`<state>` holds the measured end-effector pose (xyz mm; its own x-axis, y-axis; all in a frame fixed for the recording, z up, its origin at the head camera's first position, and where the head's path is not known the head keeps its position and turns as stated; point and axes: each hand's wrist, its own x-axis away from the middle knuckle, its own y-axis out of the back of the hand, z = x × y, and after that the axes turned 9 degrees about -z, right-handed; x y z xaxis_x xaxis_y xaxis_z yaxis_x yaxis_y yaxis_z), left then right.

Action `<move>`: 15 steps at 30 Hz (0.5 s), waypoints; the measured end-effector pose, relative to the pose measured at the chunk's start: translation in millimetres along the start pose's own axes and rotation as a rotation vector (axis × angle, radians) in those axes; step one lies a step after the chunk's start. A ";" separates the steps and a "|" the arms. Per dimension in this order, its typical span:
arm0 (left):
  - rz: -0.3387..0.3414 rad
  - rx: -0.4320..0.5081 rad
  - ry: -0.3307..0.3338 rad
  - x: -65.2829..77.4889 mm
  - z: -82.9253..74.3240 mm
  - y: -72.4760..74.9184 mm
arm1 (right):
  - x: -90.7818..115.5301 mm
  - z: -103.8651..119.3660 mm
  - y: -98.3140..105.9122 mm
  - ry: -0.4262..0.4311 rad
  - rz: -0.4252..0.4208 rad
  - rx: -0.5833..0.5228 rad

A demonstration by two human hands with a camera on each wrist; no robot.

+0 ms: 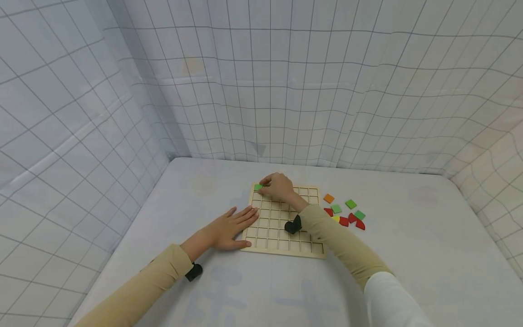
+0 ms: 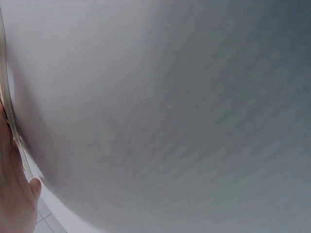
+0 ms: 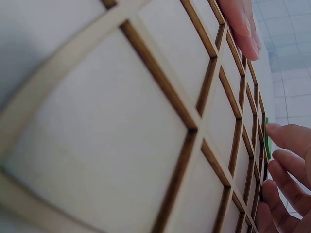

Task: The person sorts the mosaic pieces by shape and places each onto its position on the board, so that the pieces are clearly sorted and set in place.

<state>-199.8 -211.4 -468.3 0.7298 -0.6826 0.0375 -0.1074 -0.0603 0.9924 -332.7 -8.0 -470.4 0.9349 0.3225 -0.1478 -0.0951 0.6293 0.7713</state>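
Observation:
A wooden board (image 1: 282, 253) divided into square cells lies on the table, its lower right partly behind the right forearm. In its far left corner sits a small green square tile (image 1: 258, 187). My right hand (image 1: 279, 187) has thumb and fingertips at this tile and pinches it; the right wrist view shows the green tile (image 3: 267, 138) edge-on at the fingertips. My left hand (image 1: 233, 229) rests flat on the board's left edge, fingers stretched over the cells and thumb near the front corner. Only part of the left hand (image 2: 17, 199) shows in the left wrist view.
Loose pieces lie right of the board: an orange square (image 1: 328, 198), several green squares (image 1: 351, 204), several red rounded pieces (image 1: 344, 221) and a yellow piece (image 1: 336, 219), partly hidden by the right sleeve. White grid-patterned sheets (image 1: 269, 100) enclose the table's back and sides.

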 end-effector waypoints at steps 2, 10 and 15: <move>0.001 0.000 0.000 0.0 0.0 0.0 | -0.3 -0.5 -0.2 0.004 -0.001 0.001; 0.022 -0.008 0.005 -0.2 1.2 -0.4 | -0.3 0.9 0.8 0.011 0.006 0.008; 0.023 -0.009 0.000 -0.6 0.3 1.3 | 0.8 2.7 1.7 0.011 0.012 0.010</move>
<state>-200.6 -211.3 -467.1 0.7270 -0.6840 0.0607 -0.1182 -0.0375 0.9923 -331.2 -8.6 -467.6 0.9300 0.3379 -0.1448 -0.1032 0.6178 0.7795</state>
